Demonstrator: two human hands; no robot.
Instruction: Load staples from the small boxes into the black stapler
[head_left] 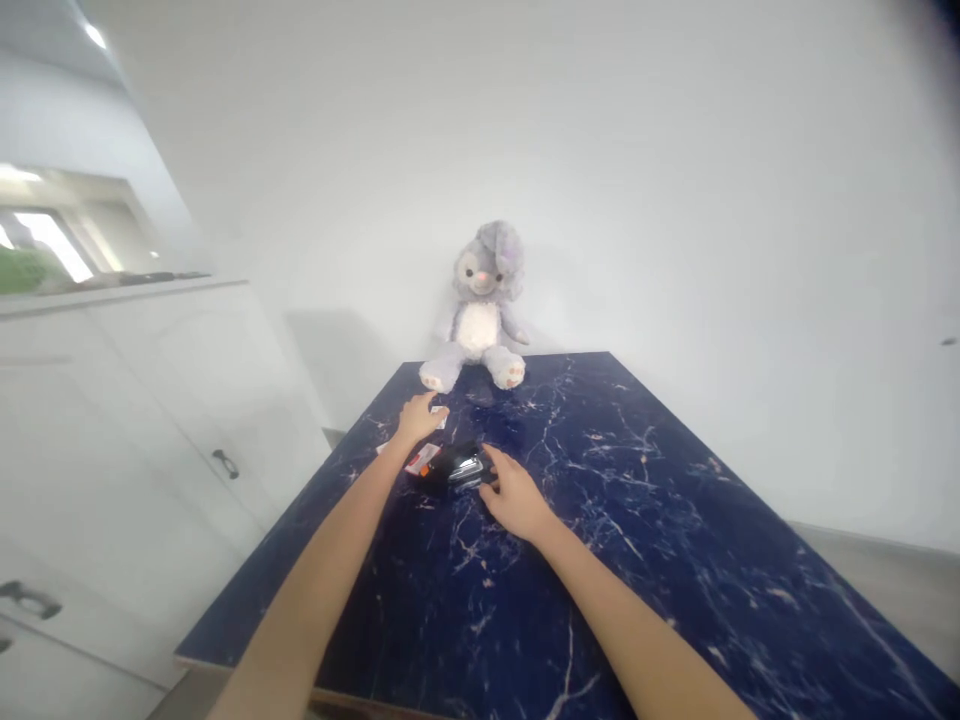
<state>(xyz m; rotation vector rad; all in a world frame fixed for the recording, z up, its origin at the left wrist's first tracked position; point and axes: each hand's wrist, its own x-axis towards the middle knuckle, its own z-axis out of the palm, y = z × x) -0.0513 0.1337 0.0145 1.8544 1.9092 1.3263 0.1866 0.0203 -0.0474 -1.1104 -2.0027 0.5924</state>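
Observation:
A black wallet-like item [442, 470] lies on the table, with shiny pale strips on its right part and a small orange patch on its left. My right hand [517, 495] has its curled fingers and thumb at the right edge of it. A red-and-white card [422, 459] pokes out beside its left end. Farther back, my left hand [420, 420] is bent around a small white card [440, 417], which shows by the thumb. Another pale piece [382, 448] is partly hidden behind my left forearm. Small print on the cards is too blurred to read.
A grey plush toy [478, 310] with a white belly sits at the table's far edge against the wall. The table [600, 560] has a dark blue marbled top. White cabinets [165, 400] with dark handles stand to the left.

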